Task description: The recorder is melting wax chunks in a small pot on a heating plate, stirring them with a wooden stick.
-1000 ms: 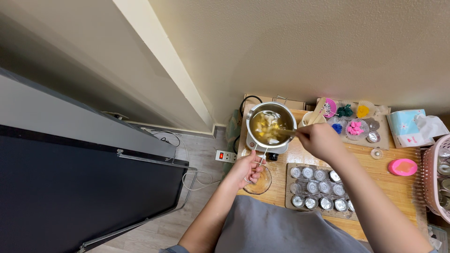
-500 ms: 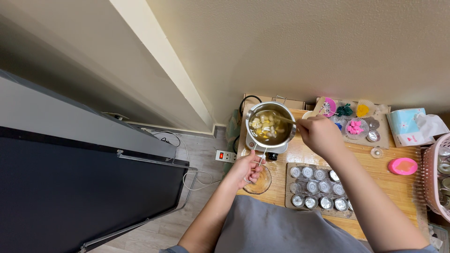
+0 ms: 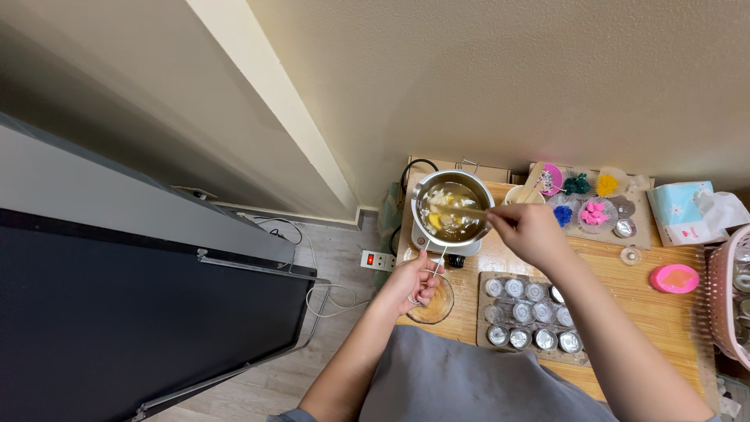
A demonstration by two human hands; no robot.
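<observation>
The left hand (image 3: 416,280) is closed around the thin wire handle (image 3: 434,270) of a small metal pot (image 3: 451,209), at the near left edge of the wooden bench (image 3: 625,301). The right hand (image 3: 530,231) is closed on a pale wooden stick (image 3: 461,209), which reaches leftward across the pot's mouth into its contents. The pot stands at the far left corner of the bench on a small white heater base (image 3: 457,248); it holds a yellowish liquid with paler lumps in it. Just near the left hand, a shallow clear glass dish (image 3: 432,309) lies at the bench edge.

Right of the dish, and near to the right forearm, a flat tray (image 3: 531,319) carries rows of small round silver cups. At the far side of the bench, right of the pot, a second flat tray (image 3: 598,205) bears small dishes with pink, dark green, yellow and blue pieces; a white cup (image 3: 522,195) stands between this tray and the pot. Farther right are a light blue tissue box (image 3: 686,211), a small clear glass cup (image 3: 630,255) and a round pink lid (image 3: 673,278). A pink basket (image 3: 726,301) is cut off by the right edge of the view.

On the floor left of the bench lies a white power strip (image 3: 376,260) with a red switch. A large dark panel (image 3: 125,320) fills the left of the scene.
</observation>
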